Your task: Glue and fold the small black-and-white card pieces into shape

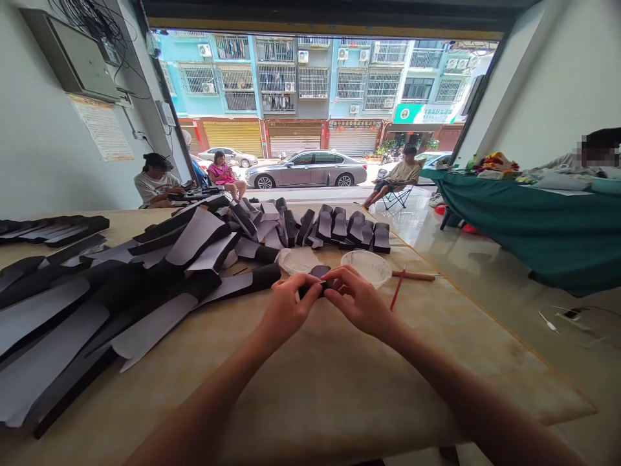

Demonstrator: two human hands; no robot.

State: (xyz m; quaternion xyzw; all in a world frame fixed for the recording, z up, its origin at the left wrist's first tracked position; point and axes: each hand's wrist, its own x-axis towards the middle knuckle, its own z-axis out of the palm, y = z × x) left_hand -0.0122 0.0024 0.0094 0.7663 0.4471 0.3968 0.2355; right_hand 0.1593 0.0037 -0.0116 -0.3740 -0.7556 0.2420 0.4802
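Over the table, my left hand (287,304) and my right hand (359,301) meet, both with fingers closed on a black piece with a grey face (320,271). Thumbs and fingertips of both hands pinch its near edge, and much of it is hidden behind them. Just beyond my right hand is a round whitish dish (367,267). A crumpled white sheet or lid (297,260) lies beyond my left hand. To the right are a red pencil-like stick (398,290) and a wooden handle (414,276).
Black pieces with pale grey faces (160,323) heap over the table's left side. Shorter ones (356,226) stand in a row at the back. Beyond the table (388,395) several people sit, and a green-covered table (524,226) stands right. A cable (549,321) lies on the floor.
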